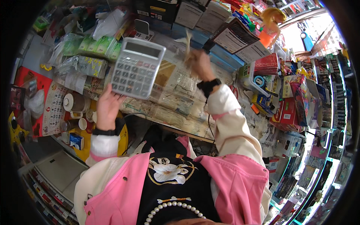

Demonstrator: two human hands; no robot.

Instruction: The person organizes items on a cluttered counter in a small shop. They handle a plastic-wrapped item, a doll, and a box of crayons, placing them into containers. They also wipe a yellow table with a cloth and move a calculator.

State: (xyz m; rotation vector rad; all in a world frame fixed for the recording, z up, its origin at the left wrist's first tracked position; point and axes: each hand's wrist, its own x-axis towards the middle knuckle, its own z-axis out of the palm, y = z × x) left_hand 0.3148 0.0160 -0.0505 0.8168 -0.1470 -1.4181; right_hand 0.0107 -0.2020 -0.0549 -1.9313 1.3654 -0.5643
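Note:
My left hand (pixel 107 105) grips the lower left corner of a large grey calculator (pixel 138 68), held tilted above the counter with its keys and display facing up. My right hand (pixel 201 64), a black band on its wrist, is over the far middle of the counter and smeared by motion. Its fingers seem closed around a thin pale strip-like thing (pixel 188 40) that sticks up past them; its kind cannot be made out. Under both hands lies the glass-topped counter (pixel 176 103), with papers beneath the surface.
Green packs (pixel 99 47) in clear plastic lie at the far left. A glass pot (pixel 77 104) stands beside a yellow round stool (pixel 84 138). Boxes with paper cards (pixel 232 37) line the back. A clear bin (pixel 258 80) and a red box (pixel 287 114) stand right.

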